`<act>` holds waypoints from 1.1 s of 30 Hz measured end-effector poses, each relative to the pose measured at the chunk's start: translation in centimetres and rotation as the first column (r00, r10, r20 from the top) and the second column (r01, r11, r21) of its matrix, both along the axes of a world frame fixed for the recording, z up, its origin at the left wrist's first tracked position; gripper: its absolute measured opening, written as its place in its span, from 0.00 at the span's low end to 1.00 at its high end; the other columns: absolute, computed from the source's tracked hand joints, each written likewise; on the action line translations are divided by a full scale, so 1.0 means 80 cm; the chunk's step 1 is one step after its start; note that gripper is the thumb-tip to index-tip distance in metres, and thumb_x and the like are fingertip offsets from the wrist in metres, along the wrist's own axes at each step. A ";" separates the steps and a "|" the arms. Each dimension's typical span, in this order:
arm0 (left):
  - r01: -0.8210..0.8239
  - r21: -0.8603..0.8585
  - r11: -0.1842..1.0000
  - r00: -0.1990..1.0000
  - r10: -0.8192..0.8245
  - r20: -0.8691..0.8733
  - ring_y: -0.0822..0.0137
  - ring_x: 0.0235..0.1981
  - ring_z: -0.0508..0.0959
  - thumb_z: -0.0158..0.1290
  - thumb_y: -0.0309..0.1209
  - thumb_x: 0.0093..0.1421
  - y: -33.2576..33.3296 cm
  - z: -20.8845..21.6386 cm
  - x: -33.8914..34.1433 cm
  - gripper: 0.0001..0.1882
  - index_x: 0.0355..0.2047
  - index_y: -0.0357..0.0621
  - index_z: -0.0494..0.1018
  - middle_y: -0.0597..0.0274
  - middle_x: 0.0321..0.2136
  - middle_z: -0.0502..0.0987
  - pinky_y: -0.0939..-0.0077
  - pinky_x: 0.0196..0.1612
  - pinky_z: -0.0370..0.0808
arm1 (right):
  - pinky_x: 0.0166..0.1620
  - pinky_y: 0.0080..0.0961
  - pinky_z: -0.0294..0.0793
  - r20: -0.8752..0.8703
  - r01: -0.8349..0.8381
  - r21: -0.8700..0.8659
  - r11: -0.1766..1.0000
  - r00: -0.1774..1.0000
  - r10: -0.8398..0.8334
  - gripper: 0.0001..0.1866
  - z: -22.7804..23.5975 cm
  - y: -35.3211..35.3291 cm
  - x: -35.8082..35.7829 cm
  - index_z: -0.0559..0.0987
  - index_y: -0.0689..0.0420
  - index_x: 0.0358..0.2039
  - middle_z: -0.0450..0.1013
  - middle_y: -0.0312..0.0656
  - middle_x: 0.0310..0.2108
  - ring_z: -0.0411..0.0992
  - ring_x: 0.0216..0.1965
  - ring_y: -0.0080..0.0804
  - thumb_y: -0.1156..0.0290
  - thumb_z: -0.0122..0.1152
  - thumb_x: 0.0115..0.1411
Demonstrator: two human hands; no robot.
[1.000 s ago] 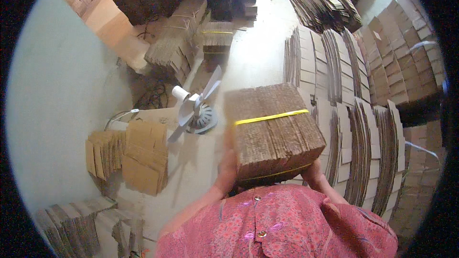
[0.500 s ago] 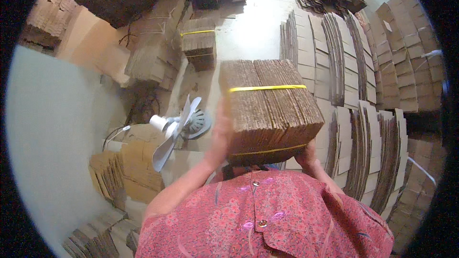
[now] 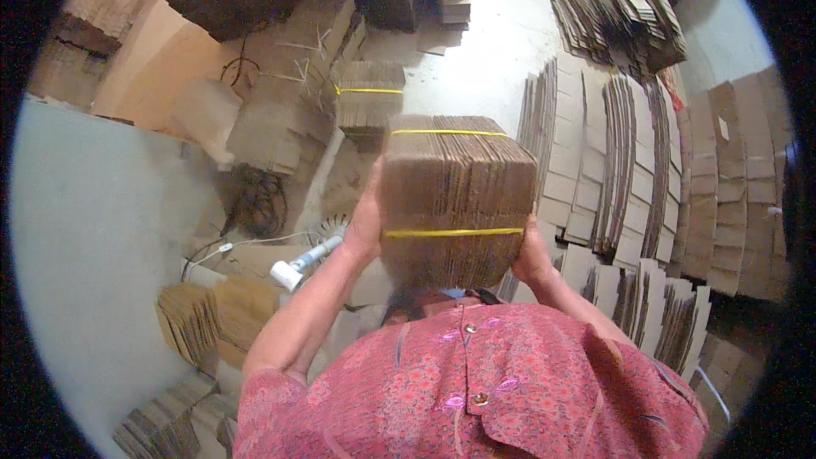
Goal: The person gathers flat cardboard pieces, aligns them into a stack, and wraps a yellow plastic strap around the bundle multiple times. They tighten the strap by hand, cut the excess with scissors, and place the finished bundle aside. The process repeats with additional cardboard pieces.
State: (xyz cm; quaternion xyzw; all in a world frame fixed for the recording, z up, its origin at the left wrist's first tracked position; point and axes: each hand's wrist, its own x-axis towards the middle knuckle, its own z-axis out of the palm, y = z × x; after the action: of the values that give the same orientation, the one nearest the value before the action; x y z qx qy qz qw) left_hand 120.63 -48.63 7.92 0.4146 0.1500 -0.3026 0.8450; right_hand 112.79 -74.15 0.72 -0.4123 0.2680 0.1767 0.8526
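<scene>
Between my two hands I hold a thick bundle of brown cardboard sheets (image 3: 459, 191) up in front of my chest. Two yellow straps run across it. My left hand (image 3: 365, 219) presses against its left side, and my right hand (image 3: 533, 253) supports the lower right side; the fingertips of both are partly hidden by the bundle. Beyond it, a similar strapped cardboard bundle (image 3: 371, 102) stands on the floor. Just left of my left forearm is a fan (image 3: 308, 261), partly covered by that arm.
Long rows of stacked cardboard (image 3: 586, 144) line the right side, with a taller pile (image 3: 727, 178) behind them. Cardboard stacks (image 3: 285, 76) stand at the far left. A white cable (image 3: 255, 244) runs near the fan. Folded cardboard (image 3: 191, 319) leans by the pale wall (image 3: 93, 246).
The bundle has tilted toward me and shifted slightly left, so its near strap shows more fully. My view has moved, and my left arm now covers more of the fan.
</scene>
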 end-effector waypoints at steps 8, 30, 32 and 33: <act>0.014 0.224 0.974 0.997 0.002 -0.072 0.61 0.52 0.65 0.31 0.64 0.56 0.113 -0.051 0.162 0.40 0.55 0.45 0.59 0.56 0.53 0.64 0.63 0.53 0.64 | 0.53 0.33 0.60 -0.027 -0.201 -0.084 0.976 0.980 0.199 0.33 -0.029 0.115 0.171 0.64 0.57 0.53 0.64 0.40 0.51 0.62 0.50 0.34 0.43 0.28 0.62; 0.223 0.872 0.436 0.974 -0.074 -0.212 0.60 0.49 0.67 0.33 0.58 0.60 0.180 -0.188 0.474 0.37 0.52 0.34 0.62 0.52 0.49 0.67 0.69 0.52 0.61 | 0.49 0.35 0.65 -0.148 -0.420 -0.487 0.766 0.904 0.402 0.38 -0.150 0.206 0.478 0.56 0.67 0.55 0.64 0.56 0.49 0.64 0.49 0.45 0.43 0.31 0.61; 0.171 0.935 0.309 0.985 -0.026 -0.171 0.62 0.47 0.68 0.35 0.55 0.61 0.137 -0.164 0.477 0.35 0.50 0.33 0.64 0.52 0.47 0.69 0.70 0.50 0.61 | 0.47 0.37 0.66 -0.169 -0.441 -0.495 0.748 0.894 0.415 0.35 -0.149 0.203 0.488 0.55 0.68 0.54 0.64 0.61 0.47 0.64 0.48 0.51 0.46 0.37 0.61; 0.132 0.941 0.312 0.991 -0.053 -0.122 0.63 0.44 0.69 0.37 0.54 0.60 0.161 -0.191 0.480 0.34 0.49 0.32 0.66 0.52 0.45 0.70 0.71 0.48 0.62 | 0.47 0.38 0.66 -0.130 -0.423 -0.521 0.742 0.898 0.420 0.34 -0.159 0.204 0.484 0.56 0.67 0.53 0.64 0.61 0.46 0.64 0.48 0.51 0.47 0.38 0.61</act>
State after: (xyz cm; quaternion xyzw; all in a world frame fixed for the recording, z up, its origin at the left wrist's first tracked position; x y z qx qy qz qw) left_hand 159.03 -35.77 -7.33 0.8271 0.3029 -0.2197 0.4193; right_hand 151.54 -57.81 -12.03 -0.6832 0.2081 0.2834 0.6400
